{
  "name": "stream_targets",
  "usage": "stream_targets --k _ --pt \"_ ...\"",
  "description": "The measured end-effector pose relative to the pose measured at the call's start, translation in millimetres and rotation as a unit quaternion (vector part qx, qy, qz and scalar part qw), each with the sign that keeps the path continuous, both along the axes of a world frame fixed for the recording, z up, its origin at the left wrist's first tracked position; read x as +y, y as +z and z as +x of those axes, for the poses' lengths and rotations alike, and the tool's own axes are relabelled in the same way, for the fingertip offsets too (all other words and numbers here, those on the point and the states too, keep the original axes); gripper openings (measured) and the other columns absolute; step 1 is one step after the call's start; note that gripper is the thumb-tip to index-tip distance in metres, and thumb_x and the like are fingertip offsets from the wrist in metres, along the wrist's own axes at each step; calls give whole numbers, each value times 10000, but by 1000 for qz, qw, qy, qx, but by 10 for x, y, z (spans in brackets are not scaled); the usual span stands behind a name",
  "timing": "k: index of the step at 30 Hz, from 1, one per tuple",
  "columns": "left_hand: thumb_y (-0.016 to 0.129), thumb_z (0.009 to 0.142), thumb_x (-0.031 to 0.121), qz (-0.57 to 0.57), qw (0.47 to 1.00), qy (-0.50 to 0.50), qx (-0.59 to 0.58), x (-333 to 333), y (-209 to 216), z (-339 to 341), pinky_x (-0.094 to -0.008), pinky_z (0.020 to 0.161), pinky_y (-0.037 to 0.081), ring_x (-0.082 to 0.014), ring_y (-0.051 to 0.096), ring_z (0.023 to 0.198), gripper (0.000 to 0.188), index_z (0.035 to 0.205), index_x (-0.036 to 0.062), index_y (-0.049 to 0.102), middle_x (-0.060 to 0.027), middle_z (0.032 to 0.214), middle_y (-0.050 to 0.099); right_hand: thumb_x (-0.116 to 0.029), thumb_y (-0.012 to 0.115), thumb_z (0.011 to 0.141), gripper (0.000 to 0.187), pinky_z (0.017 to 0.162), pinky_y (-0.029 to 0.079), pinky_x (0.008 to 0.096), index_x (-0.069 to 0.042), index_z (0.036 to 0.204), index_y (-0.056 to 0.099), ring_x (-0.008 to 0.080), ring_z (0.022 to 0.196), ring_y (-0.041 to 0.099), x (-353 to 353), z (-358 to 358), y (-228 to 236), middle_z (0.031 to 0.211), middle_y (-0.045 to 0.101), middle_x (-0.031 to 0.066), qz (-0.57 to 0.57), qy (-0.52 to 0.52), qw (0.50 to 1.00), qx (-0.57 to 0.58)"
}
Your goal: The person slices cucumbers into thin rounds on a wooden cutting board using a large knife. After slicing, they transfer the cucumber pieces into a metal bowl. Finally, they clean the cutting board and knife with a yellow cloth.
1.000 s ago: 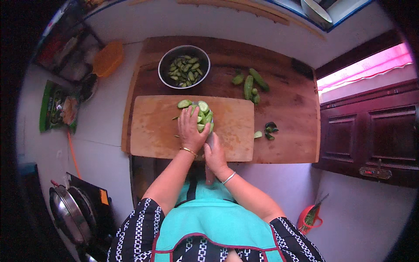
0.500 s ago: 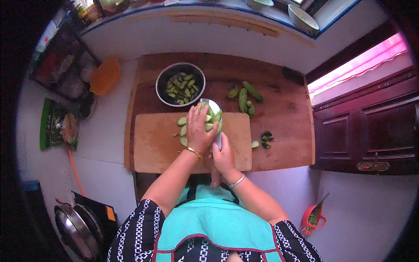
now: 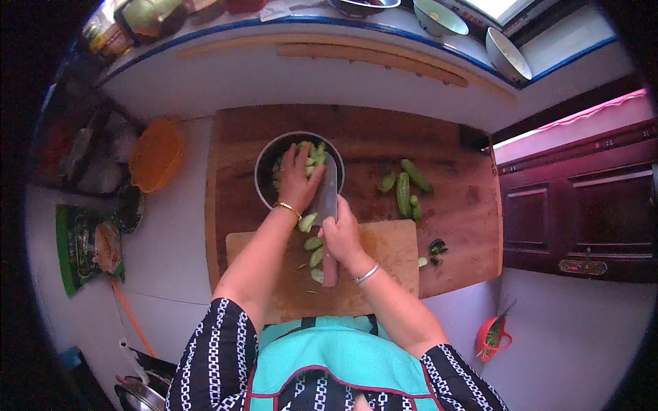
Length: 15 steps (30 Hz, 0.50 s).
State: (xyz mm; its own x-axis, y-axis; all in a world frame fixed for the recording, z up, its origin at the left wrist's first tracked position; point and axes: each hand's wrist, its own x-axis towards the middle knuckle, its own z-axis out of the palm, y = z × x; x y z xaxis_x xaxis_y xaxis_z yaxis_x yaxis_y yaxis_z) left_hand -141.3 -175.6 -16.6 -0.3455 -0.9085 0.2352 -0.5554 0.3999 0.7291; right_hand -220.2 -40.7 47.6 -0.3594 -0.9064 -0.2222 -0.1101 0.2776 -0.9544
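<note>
My right hand [image 3: 345,234] is closed round the wooden handle of a broad kitchen knife [image 3: 330,185], whose blade reaches over the dark bowl with a pale rim [image 3: 258,175]. My left hand [image 3: 298,179], fingers stretched and spread, lies over the bowl against cut cucumber pieces [image 3: 312,161] beside the blade. Its fingertips are partly lost among the pieces. One cucumber piece [image 3: 308,222] sits at the near side of the bowl. Several cucumber slices [image 3: 316,257] remain in a row on the wooden cutting board [image 3: 384,274], just left of the knife handle.
Several whole cucumbers [image 3: 403,193] lie on the wooden table [image 3: 459,171] to the right, with dark trimmings [image 3: 437,248] nearer me. Bowls [image 3: 440,18] stand on the ledge behind. An orange basket [image 3: 157,155] is at left, a red basket [image 3: 488,339] with green stalks low right.
Both hands and the knife have moved forward from above the board to above the bowl. Cucumber pieces that lay on the blade are now at the bowl. The view has shifted too.
</note>
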Motion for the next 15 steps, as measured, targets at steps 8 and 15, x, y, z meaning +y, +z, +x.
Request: stream_targets --k 8,15 --pt "563 860 265 -42 998 -13 -49 16 -48 80 -471 1057 275 -368 356 1280 463 1275 69 502 -188 1386 401 -52 406 832 493 566 505 315 12 1317 343 145 606 585 330 -350 -112 861 592 100 -19 -65 998 -13" --pt "518 880 413 -109 990 -66 -65 335 345 -76 -532 1084 179 -394 260 1334 615 1401 128 358 -200 1458 277 -74 399 838 529 618 517 354 15 1351 304 221 620 619 -61 -236 103 869 614 161 -96 -54 994 18"
